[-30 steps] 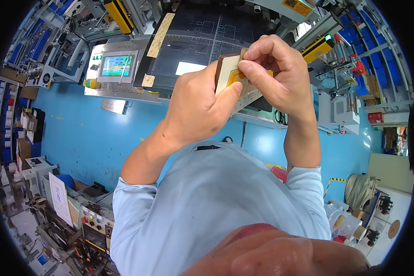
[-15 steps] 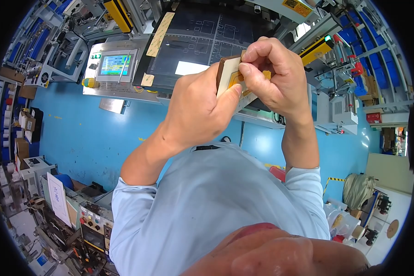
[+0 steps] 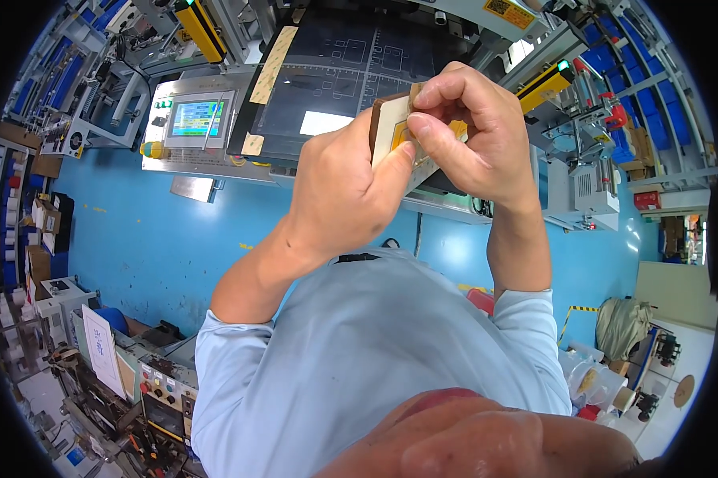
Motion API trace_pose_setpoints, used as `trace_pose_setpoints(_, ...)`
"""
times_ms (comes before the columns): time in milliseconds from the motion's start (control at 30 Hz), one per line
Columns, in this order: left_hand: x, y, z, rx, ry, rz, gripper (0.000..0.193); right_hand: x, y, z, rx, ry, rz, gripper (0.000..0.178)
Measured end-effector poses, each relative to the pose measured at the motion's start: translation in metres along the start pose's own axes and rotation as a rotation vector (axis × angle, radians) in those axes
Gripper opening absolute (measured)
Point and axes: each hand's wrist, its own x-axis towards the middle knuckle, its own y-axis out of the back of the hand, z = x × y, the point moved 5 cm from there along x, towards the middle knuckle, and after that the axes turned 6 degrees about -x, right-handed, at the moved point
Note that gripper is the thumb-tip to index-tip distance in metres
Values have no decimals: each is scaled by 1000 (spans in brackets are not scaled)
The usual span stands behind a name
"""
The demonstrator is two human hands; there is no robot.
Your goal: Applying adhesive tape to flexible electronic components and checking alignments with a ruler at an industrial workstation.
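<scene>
My left hand (image 3: 339,183) is closed round a flat cream-coloured block (image 3: 384,131) with a brown edge, held tilted above the machine's front. Its thumb presses on the block's face, next to a thin yellow-orange piece (image 3: 400,135). My right hand (image 3: 478,135) is closed in a pinch at the block's upper right edge, thumb and forefinger close together. A small tan bit (image 3: 415,94) shows beside those fingertips; what exactly they grip is hidden. More of the yellow-orange material shows behind the right thumb.
Ahead lies a dark machine bed (image 3: 311,92) with white line markings. A lit touch panel (image 3: 197,119) stands to its left, and yellow posts (image 3: 200,32) flank the bed. Behind me on the left is a control box (image 3: 164,382). Shelves with blue bins (image 3: 638,72) line the right.
Both hands and the block have shifted slightly left. The right fingertips have moved a little along the block's edge; the left hand keeps its grip.
</scene>
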Motion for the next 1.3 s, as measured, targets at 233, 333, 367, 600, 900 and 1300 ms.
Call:
trace_pose_setpoints(233, 0, 1, 1, 9, 58, -30, 26, 0, 1, 5, -5, -66, -24, 10)
trace_pose_setpoints(333, 0, 2, 1, -1, 71, -34, 27, 1, 1, 3, -21, -40, -46, 9)
trace_pose_setpoints(367, 0, 3, 2, -4, 76, -38, 27, 1, 2, 3, -21, -40, -46, 9)
trace_pose_setpoints(600, 2, 3, 2, -17, 23, -21, 31, 1, 3, 5, 24, -47, -33, 8)
trace_pose_setpoints(900, 3, 2, 3, -13, 18, -25, 32, 0, 4, 6, 49, -60, -43, 9)
trace_pose_setpoints(1300, 3, 1, 2, -3, 22, -34, 30, -1, 6, 6, 66, -86, -33, 8)
